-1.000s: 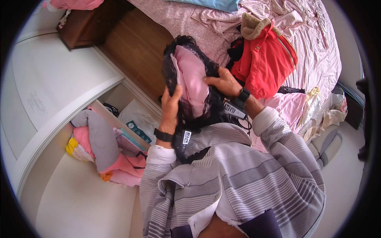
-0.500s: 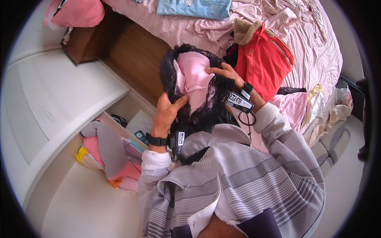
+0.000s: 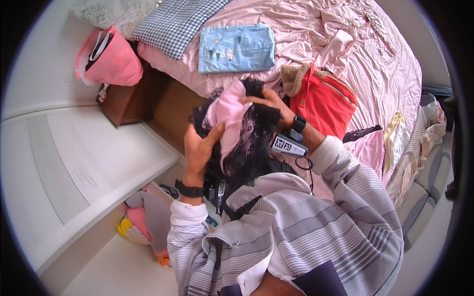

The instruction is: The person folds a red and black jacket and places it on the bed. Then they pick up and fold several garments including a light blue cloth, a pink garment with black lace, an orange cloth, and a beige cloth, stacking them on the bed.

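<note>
plainly | garment (image 3: 229, 116) | pale pink, sheer black lace | loosely rumpled

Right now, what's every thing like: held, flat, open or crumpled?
Pink-and-black lacy cloth: bunched, held by left hand and right hand
Red fleece-trimmed garment: lying bundled
Light-blue cloth: lying flat
Checked pillow: lying flat
Pink bag: open at the top
Pink bedsheet: wrinkled
Clothes pile: crumpled
</note>
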